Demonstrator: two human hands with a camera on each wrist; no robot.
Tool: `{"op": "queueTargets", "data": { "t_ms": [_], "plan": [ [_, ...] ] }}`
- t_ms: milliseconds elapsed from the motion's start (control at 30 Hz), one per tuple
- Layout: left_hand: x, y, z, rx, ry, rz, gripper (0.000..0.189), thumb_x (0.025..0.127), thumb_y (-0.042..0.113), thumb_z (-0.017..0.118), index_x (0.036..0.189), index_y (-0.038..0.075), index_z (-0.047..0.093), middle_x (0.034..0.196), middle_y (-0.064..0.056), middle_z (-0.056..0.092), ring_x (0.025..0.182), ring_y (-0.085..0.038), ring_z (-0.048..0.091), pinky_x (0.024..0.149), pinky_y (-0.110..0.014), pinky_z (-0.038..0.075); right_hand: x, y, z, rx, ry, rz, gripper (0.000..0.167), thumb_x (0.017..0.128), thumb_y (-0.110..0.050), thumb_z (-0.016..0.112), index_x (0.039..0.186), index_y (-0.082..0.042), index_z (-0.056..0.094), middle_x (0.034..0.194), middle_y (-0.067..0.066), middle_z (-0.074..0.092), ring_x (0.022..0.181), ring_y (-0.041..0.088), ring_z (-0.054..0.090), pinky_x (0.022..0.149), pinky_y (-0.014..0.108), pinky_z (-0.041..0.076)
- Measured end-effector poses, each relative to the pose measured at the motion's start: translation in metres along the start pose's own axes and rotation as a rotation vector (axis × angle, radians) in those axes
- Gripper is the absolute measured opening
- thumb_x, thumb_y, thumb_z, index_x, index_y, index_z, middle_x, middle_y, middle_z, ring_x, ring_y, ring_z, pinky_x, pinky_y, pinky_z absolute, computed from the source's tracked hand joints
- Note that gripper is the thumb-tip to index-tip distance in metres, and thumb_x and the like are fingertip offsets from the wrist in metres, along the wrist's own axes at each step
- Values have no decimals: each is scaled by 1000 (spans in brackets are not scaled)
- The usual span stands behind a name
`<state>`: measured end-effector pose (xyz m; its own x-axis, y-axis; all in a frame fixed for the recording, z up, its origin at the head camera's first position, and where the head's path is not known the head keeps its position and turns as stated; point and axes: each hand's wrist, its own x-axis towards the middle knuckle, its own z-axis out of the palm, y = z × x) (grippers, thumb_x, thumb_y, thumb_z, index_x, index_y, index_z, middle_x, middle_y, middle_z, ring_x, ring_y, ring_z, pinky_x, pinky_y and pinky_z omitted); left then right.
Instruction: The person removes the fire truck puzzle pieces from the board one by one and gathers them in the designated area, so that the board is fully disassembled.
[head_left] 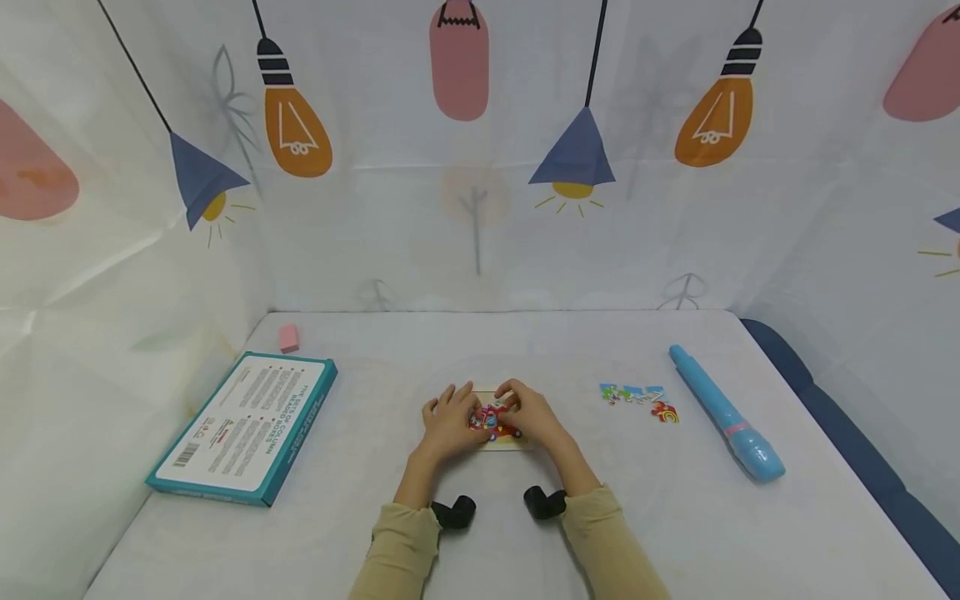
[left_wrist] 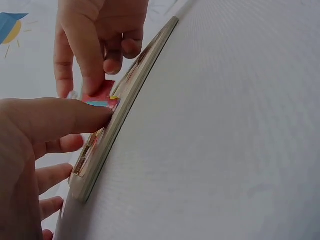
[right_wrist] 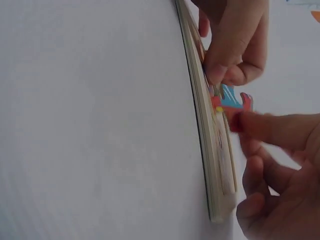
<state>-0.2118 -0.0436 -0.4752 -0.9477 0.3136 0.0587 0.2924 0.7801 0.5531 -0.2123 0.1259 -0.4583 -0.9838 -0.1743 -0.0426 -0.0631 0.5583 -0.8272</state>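
Observation:
A small jigsaw puzzle board (head_left: pixel 504 446) with a pale frame and a red vehicle picture lies flat on the white table between both hands. My right hand (head_left: pixel 534 414) pinches a red and blue puzzle piece (right_wrist: pixel 231 96) between thumb and finger, tilted up from the board's surface. From the other side, my left hand (head_left: pixel 447 423) rests over the board with fingers spread, its thumb (left_wrist: pixel 75 119) on the picture close beside that piece. Part of the picture is hidden under the hands.
Several loose puzzle pieces (head_left: pixel 632 394) lie to the right, beside a light blue pen-shaped device (head_left: pixel 723 410). On the left are a teal and white box (head_left: pixel 240 421) and a small pink block (head_left: pixel 288 338). A patterned cloth wall (head_left: pixel 480 233) stands behind the table.

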Motion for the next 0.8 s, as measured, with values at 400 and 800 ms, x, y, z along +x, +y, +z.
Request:
{"op": "queueTargets", "data": {
  "t_ms": [400, 800],
  "plan": [
    [-1, 3, -2, 10, 2, -19, 26, 68, 34, 75, 72, 18, 54, 142, -10, 42, 133, -36, 28, 98, -59, 17, -5, 16, -40, 197, 83, 73, 26, 84, 0, 61, 109, -3, 56, 89, 12, 60, 77, 18, 54, 66, 32, 45],
    [0, -1, 3, -40, 47, -31, 4, 73, 17, 63, 70, 18, 59, 139, -9, 46, 132, -35, 30, 98, -59, 16, -26, 43, -82, 162, 135, 170, 30, 89, -6, 57, 118, -2, 51, 102, 15, 56, 88, 23, 54, 68, 31, 44]
  ]
}}
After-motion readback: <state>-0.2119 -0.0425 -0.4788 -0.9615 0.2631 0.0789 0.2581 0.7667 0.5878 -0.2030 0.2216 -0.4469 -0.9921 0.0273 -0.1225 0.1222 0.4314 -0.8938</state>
